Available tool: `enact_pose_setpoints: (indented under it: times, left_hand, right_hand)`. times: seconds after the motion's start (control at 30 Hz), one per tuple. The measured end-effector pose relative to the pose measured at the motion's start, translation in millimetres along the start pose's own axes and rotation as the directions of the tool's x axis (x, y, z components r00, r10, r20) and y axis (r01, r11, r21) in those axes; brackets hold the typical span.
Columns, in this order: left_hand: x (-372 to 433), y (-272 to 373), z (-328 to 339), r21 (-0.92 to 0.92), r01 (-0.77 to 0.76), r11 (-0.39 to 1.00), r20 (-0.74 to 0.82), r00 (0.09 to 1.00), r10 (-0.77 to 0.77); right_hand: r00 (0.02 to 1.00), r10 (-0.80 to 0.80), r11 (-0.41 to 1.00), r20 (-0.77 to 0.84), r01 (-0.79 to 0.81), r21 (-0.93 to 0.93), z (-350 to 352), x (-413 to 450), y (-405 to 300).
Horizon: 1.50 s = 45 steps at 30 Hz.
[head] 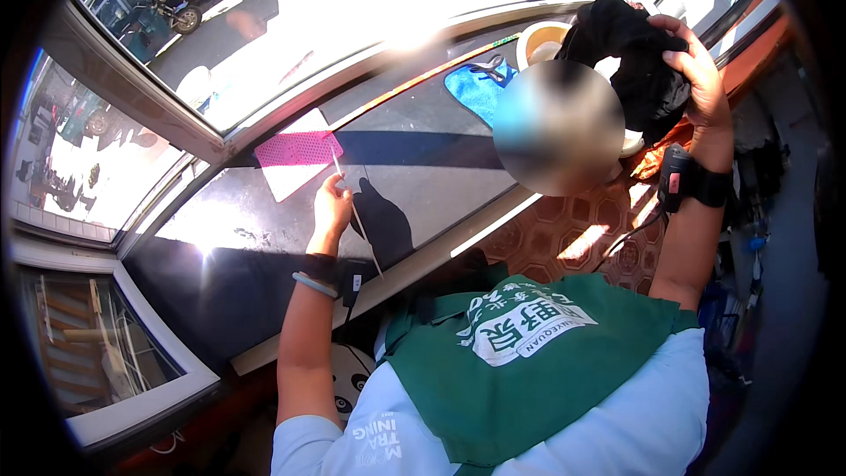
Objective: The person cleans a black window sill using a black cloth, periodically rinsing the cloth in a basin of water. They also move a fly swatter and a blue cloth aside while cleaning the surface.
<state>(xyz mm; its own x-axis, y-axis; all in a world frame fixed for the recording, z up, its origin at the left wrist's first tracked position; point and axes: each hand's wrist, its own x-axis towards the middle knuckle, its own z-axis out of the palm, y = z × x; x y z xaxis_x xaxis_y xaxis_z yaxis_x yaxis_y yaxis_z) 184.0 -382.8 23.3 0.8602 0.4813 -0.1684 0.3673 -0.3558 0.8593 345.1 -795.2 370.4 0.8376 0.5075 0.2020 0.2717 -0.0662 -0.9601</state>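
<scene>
My left hand [332, 203], over the dark windowsill [423, 201], grips the thin white handle of a pink plastic fly swatter [297, 151]. The swatter's perforated head lies over the sill near the window frame. At the upper right, my right hand [700, 79] is closed on the edge of a bunched black cloth [651, 89]. A cream-coloured basin [529, 43] stands beside the cloth. Left of it is a blue cloth [472, 89] with a dark strap on top. A round blurred patch hides what lies between the blue and black cloths.
A long orange stick [410, 84] lies on the sill along the window frame. An open window sash [158, 403] is at lower left. Below the sill's pale front edge [396, 277] is a patterned reddish floor [588, 231]. Orange material [651, 158] is under the black cloth.
</scene>
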Motion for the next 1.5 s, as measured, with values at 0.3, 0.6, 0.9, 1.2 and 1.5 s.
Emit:
enact_pose_setpoints:
  times: [0.3,0.6,0.9,1.2,1.5]
  left_hand:
    - [35,168,89,0.313,-0.395,0.864,-0.195,0.863,0.465]
    - [75,323,277,0.041,-0.535,0.844,0.572,0.705,0.419]
    - [121,336,285,-0.458,0.148,0.877,0.187,0.98,-0.067]
    - [115,332,383,0.633,-0.226,0.741,0.559,0.795,-0.236]
    - [104,355,415,0.39,0.081,0.917,0.563,0.767,-0.307]
  right_hand:
    - [0.912,0.111,0.853,0.396,0.117,-0.509,-133,27,128]
    - [0.808,0.054,0.907,0.587,0.206,-0.367,-185,68,143]
    - [0.915,0.401,0.844,0.044,-0.35,-0.405,-245,73,311]
    - [0.552,0.817,0.227,0.166,-0.043,-0.973,-136,101,305]
    - [0.64,0.768,0.083,-0.032,-0.149,-0.985,-153,128,407]
